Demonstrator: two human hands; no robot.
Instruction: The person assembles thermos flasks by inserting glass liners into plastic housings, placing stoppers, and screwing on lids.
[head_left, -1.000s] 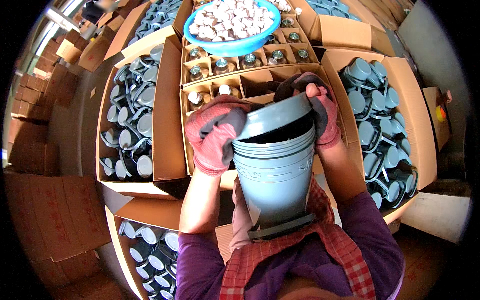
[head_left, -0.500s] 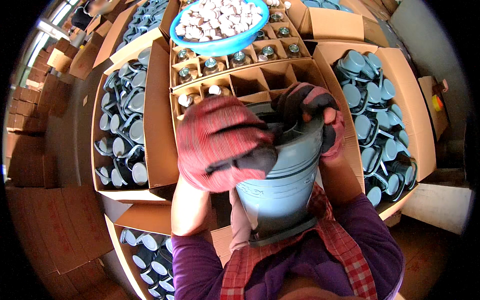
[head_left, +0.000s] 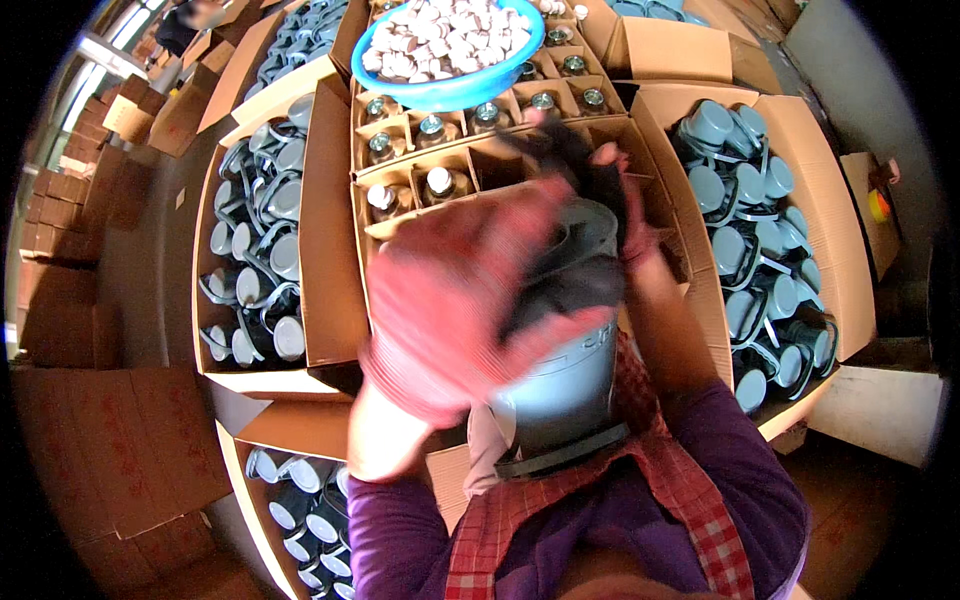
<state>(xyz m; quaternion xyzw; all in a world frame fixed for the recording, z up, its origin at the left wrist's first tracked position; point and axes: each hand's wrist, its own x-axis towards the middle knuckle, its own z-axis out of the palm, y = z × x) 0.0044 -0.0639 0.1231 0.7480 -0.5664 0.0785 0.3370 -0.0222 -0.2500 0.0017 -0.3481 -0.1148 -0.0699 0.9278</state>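
A blue-grey bucket [head_left: 560, 395] with ridged bands stands upright against my checked apron, its dark mouth facing up. My left hand [head_left: 450, 300], in a red glove with black palm, is across the bucket's left side and rim. It is blurred, but thumb and fingers look spread apart. My right hand [head_left: 605, 195], gloved alike, is above the far right of the rim. Its smeared fingers reach toward the divided carton and look apart. I make out nothing held in either hand. Part of the rim is hidden behind my left glove.
Ahead, a divided carton [head_left: 415, 222] holds glass bottles, some with white caps [head_left: 438, 181]. A blue basin [head_left: 440, 97] full of white caps rests on it. Open cartons of blue-grey lidded pails flank me left [head_left: 325, 230] and right [head_left: 835, 270]; another carton [head_left: 290, 435] sits at lower left.
My left hand has opened out from a closed grip at the rim. My right hand has moved up and away from the rim, fingers spreading. The bucket has shifted slightly.
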